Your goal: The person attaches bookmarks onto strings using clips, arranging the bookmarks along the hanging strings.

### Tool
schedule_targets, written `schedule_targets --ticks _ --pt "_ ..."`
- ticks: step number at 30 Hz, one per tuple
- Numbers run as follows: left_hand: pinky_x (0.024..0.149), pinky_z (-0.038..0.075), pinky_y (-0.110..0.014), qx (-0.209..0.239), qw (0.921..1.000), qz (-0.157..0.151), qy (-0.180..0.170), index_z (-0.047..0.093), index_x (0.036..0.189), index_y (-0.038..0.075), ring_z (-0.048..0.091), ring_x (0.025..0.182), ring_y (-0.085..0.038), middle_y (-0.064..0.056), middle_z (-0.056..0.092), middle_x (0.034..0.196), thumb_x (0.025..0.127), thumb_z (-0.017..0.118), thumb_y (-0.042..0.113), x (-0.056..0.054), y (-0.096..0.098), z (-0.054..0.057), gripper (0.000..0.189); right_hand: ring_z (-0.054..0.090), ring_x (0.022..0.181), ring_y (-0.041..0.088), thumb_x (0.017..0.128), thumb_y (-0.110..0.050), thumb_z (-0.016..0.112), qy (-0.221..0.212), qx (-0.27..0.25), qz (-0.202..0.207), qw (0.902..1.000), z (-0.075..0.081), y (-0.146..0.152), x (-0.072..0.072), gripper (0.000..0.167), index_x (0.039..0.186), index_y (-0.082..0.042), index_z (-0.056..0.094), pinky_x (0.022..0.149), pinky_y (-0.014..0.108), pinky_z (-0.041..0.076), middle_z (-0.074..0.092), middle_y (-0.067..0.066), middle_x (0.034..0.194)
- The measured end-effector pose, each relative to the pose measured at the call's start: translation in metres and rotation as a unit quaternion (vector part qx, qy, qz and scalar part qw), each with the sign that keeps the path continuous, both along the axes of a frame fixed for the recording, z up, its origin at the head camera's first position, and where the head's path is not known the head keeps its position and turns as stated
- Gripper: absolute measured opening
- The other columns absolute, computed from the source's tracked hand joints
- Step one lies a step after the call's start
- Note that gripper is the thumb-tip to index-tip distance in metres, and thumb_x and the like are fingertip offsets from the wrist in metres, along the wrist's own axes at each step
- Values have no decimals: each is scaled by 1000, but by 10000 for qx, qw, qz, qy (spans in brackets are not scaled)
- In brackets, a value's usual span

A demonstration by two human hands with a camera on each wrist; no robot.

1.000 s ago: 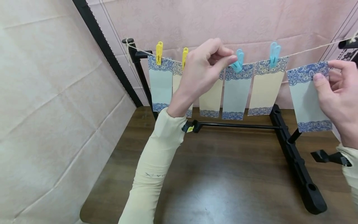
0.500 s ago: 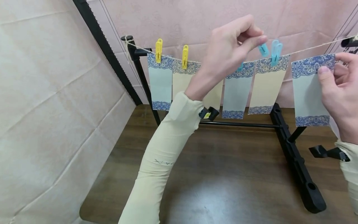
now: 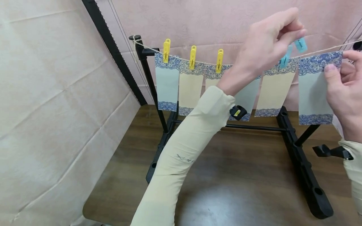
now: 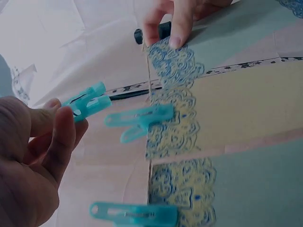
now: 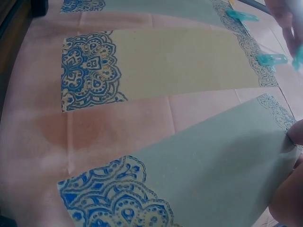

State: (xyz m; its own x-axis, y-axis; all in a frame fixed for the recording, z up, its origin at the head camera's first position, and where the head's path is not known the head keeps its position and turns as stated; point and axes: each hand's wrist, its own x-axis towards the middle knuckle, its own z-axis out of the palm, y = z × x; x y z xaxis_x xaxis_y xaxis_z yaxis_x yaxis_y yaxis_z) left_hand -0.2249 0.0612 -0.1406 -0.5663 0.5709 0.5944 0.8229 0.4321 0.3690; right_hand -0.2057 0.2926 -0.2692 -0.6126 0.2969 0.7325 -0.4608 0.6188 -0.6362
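Observation:
My left hand [image 3: 264,47] pinches a light blue clothespin [image 3: 301,45] between thumb and fingers, just above the string [image 3: 322,50]. In the left wrist view this clothespin [image 4: 85,101] points its tip toward the cards, apart from the string. My right hand [image 3: 346,97] holds a pale blue card [image 3: 315,94] by its upper right edge, thumb in front. Blue lace-like patterns border the card's top and bottom, and its top edge lies along the string. Left of it hangs a cream card [image 3: 275,91], clipped by another blue clothespin [image 4: 142,116].
Further left, several cards hang from the string, some under yellow clothespins [image 3: 192,57]. A black stand [image 3: 306,169] carries the string between its uprights and rests on a brown wooden table [image 3: 226,188]. Pale cloth [image 3: 51,94] covers the walls behind and at left.
My left hand has moved right with the blue clothespin, from over the middle cards to above the right-hand card. My right hand has lifted its card slightly toward the string.

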Motion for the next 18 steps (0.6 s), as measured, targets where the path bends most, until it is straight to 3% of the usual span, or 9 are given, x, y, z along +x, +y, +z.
schedule_targets --ticks 2,8,13,15,18 --pt "75 36 -8 -134 9998 -12 130 61 99 13 47 80 2 8 58 92 101 53 25 0 6 1 14 52 73 -15 101 -23 51 10 -110 48 9999 0 -1 -1 36 137 -19 47 64 10 34 58 -35 93" --pt "78 34 -8 -460 9985 116 277 54 91 20 45 79 5 10 46 83 102 51 27 0 23 6 13 55 72 -13 101 -24 50 -128 -331 -119 9993 3 -3 0 38 138 -20 44 65 10 38 58 -34 92" --pt "78 36 -7 -708 9970 296 -84 54 95 22 46 80 6 12 47 86 103 47 26 2 38 10 12 47 66 -13 101 -25 50 -210 -301 -254 9990 4 -4 -1 39 139 -20 42 67 8 38 54 -34 87" --pt "76 36 -8 -813 9958 381 -180 51 92 23 46 78 6 12 46 86 104 46 26 2 42 11 13 48 69 -11 101 -24 50 -236 -396 -185 9988 3 -5 -1 39 139 -21 42 74 11 38 54 -32 84" --pt "73 36 -7 -974 9936 546 -184 46 88 25 47 77 7 13 46 85 104 46 26 2 46 10 15 46 70 -9 101 -24 49 -293 -422 -160 9986 2 -7 -2 38 139 -22 42 78 13 38 52 -31 82"
